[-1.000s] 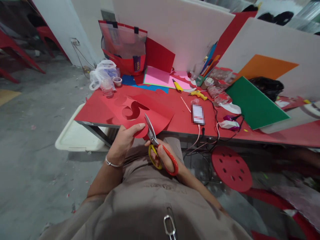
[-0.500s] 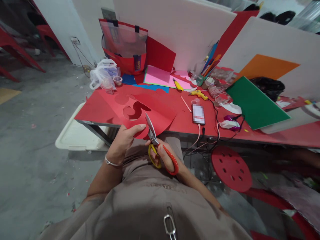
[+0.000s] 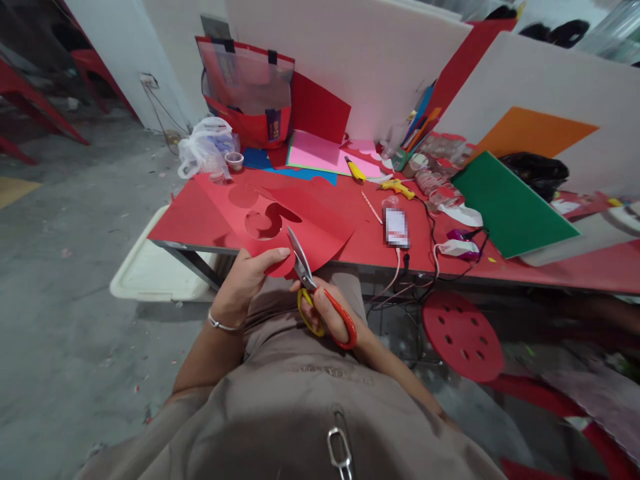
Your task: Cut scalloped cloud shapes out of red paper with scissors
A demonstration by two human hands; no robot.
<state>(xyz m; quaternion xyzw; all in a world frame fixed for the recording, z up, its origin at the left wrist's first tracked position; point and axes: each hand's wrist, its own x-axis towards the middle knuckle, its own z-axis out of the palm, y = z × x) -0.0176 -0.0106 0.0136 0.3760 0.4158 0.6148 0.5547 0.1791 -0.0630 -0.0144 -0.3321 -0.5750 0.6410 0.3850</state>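
Note:
My left hand [image 3: 250, 277] pinches the near edge of a sheet of red paper [image 3: 320, 230], thumb on top and fingers beneath. Round openings are cut in the sheet, and its far part rests over the table. In my right hand [image 3: 330, 310] is a pair of scissors [image 3: 304, 272] with one yellow and one orange-red handle loop. The blades point up and away from me, across the paper just right of my left thumb. Part of the lower blade is hidden by the paper.
On the red table [image 3: 193, 223] lie a yellow cutter knife [image 3: 355, 171], a yellow glue gun [image 3: 397, 189], a phone [image 3: 396, 228] with cables and a green board [image 3: 515, 207]. A plastic bag [image 3: 205, 147] stands at the left end. A red stool [image 3: 464, 337] is at the right.
The scissor blades have turned slightly to the left, and the strip of paper by my left thumb has shifted a little left. Both hands keep their hold.

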